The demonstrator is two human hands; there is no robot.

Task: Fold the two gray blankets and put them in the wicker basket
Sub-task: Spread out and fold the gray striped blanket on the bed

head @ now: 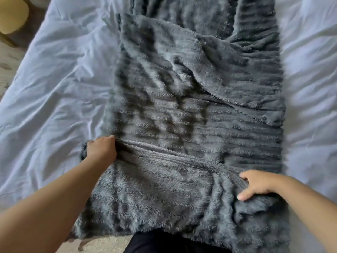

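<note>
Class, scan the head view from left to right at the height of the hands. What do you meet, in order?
Rumpled white bed sheet → left hand → fluffy ribbed dark gray blanket, gripped by both hands → right hand.

1. You have a gray blanket (191, 115), fluffy and ribbed, lying lengthwise down the middle of the bed (54, 79).
2. Its far part lies rumpled, one flap folded diagonally across; its near end hangs over the bed's edge.
</note>
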